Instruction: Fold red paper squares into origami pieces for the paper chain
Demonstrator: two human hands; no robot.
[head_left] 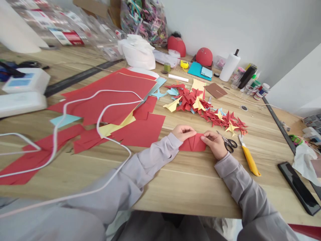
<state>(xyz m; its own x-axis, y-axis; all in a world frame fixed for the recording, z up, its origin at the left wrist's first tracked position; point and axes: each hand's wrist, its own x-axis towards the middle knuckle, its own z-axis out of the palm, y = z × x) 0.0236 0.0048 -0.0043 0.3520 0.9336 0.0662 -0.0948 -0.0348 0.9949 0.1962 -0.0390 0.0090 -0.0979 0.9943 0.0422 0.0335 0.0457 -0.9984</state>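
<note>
Between my two hands, near the front of the wooden table, is a small piece of red paper [193, 144] with crease lines running down it. My left hand [184, 132] pinches its upper left edge. The upper right edge is in the closed fingers of my right hand [215, 143]. Just right of that hand lie black-handled scissors [230, 144], partly hidden by it, and a yellow utility knife [249, 157]. Behind the hands spreads a pile of folded paper stars [190, 100], mostly red with some yellow and blue.
Large red paper sheets [112, 93] and cut red pieces [147, 129] cover the left side. A white cable [100, 117] loops across them. A black phone [299, 187] lies at the right edge. Paint jars [262, 91], a white roll [230, 67] and a tape measure [184, 64] stand behind.
</note>
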